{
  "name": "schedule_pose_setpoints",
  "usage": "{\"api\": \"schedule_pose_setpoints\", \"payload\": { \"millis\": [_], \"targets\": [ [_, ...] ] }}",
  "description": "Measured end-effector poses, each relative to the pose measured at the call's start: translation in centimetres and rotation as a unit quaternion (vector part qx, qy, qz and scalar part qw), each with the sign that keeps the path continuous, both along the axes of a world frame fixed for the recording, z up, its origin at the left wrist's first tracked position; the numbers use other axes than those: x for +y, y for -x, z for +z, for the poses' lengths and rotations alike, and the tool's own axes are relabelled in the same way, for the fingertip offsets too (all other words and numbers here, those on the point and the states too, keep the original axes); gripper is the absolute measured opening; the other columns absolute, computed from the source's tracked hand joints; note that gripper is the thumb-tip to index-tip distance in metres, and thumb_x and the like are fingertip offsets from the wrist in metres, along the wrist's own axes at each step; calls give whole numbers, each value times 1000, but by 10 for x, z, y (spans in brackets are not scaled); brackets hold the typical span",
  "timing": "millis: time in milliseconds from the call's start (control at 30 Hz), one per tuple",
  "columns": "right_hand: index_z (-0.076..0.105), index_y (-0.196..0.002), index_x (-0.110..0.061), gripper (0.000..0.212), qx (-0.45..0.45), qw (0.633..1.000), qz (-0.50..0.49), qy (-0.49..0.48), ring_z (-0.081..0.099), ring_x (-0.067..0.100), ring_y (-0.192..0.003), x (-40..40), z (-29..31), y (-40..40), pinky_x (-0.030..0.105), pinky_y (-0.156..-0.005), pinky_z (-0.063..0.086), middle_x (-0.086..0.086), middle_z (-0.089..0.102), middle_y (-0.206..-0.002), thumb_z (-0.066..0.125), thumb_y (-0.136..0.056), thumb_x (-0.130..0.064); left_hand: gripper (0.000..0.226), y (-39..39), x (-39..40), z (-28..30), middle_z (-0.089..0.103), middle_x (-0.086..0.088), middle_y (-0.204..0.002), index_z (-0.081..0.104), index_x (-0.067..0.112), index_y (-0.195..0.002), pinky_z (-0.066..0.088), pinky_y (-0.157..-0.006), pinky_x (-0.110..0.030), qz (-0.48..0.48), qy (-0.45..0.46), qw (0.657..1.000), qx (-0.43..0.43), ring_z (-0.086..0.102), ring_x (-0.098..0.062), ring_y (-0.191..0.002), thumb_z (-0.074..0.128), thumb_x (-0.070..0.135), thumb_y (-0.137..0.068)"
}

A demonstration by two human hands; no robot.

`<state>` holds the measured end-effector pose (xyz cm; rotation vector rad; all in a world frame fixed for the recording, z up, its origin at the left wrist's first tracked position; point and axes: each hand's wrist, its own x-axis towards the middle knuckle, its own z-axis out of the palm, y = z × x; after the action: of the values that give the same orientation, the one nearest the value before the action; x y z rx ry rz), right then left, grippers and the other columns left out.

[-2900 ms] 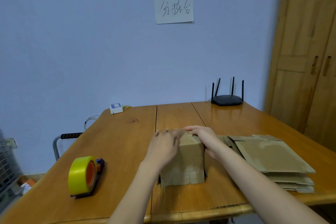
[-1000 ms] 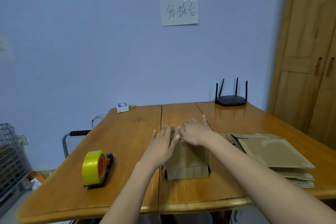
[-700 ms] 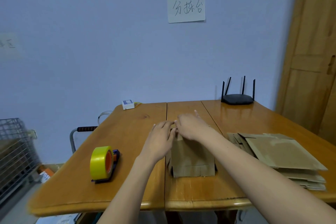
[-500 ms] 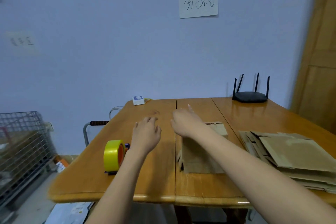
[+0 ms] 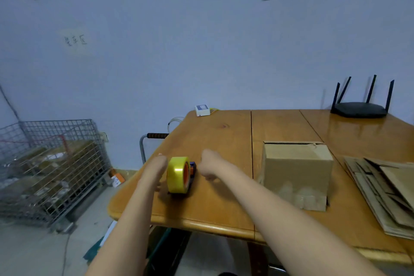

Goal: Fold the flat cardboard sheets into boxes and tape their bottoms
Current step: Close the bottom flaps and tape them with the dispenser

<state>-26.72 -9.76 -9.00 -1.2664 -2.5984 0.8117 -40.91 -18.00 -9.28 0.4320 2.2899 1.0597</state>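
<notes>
A yellow tape roll [image 5: 177, 174] on a dark dispenser stands upright near the table's left front. My left hand [image 5: 156, 171] is right against the roll's left side, fingers extended; motion blur hides whether it touches. My right hand [image 5: 210, 167] hovers just right of the dispenser, fingers loosely curled, with nothing in it. A folded cardboard box [image 5: 295, 175] stands alone on the table [image 5: 224, 139] to the right of both hands, one top flap slightly raised. A stack of flat cardboard sheets [image 5: 387, 188] lies at the far right.
A black router [image 5: 359, 111] sits at the back right and a small white device [image 5: 202, 110] at the back left corner. Left of the table a wire cage [image 5: 51, 163] holds cardboard, and a cart handle [image 5: 156, 136] pokes up by the table edge.
Both hands left the top of the box and moved left to the tape roll. My view swung left and closer, so the box now sits to the right.
</notes>
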Motion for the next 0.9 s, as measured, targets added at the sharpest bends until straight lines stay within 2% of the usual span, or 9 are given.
{"api": "schedule_pose_setpoints", "payload": {
  "millis": [67,133,267,333,433,600,667,833,900],
  "targets": [
    [50,-87,4,10,5,995,-31,98,71,41,-74,-1,-17,15,47,-67,61,23,63,-68,46,-95,0,31,12,-5,-10,57,-20,-105,48,8,-125,55,-75,-49,13,-6,996,-87,60,-38,-85,37,25,-101],
    [48,-104,10,13,16,981,-59,186,72,41,-76,-1,-32,25,57,-77,61,28,64,-69,49,-98,-2,19,21,-5,-21,61,-22,-101,52,2,-111,58,-81,-49,-12,20,993,-119,64,-37,-83,44,16,-101],
    [39,-131,13,37,52,959,-70,269,75,38,-84,2,-48,36,51,-80,62,36,68,-101,52,-100,-2,18,26,6,-27,59,-19,-104,57,-6,-111,59,-72,-38,-72,87,985,-129,62,-30,-81,53,5,-97],
    [39,-133,14,37,75,952,-69,290,73,38,-75,2,-50,37,51,-71,63,39,64,-112,47,-100,1,9,21,11,-25,55,-18,-92,55,-4,-97,54,-61,-38,-74,111,982,-133,57,-31,-75,48,2,-99],
    [37,-138,12,39,108,940,-67,318,73,43,-93,1,-50,32,45,-59,61,38,59,-126,42,-100,5,23,23,21,-31,49,-16,-83,51,-2,-84,48,-60,-39,-58,126,983,-121,48,-31,-71,35,1,-101],
    [48,-124,12,25,167,908,-78,376,64,50,-111,1,-46,19,51,-83,60,36,57,-131,38,-101,9,26,20,29,-43,43,-10,-77,48,7,-80,39,-50,-27,-93,136,982,-89,41,-24,-65,36,-2,-101],
    [51,-117,12,19,171,906,-74,379,66,50,-108,0,-44,15,53,-77,61,34,59,-129,44,-100,9,22,15,28,-45,46,-10,-76,50,7,-80,41,-45,-24,-116,130,981,-81,44,-22,-65,41,3,-99],
    [53,-131,9,36,232,881,-66,408,67,47,-106,3,-36,7,50,-66,62,33,62,-126,40,-98,12,13,8,19,-35,64,-24,-97,58,-6,-96,58,-84,-47,-158,-29,963,-215,65,-37,-91,45,-9,-96],
    [59,-124,8,32,258,876,-58,404,71,40,-97,3,-26,-1,50,-75,61,30,68,-117,43,-97,11,19,4,18,-29,64,-26,-100,56,-7,-102,58,-81,-52,-171,-66,954,-239,65,-40,-92,38,-9,-98]
  ]
}}
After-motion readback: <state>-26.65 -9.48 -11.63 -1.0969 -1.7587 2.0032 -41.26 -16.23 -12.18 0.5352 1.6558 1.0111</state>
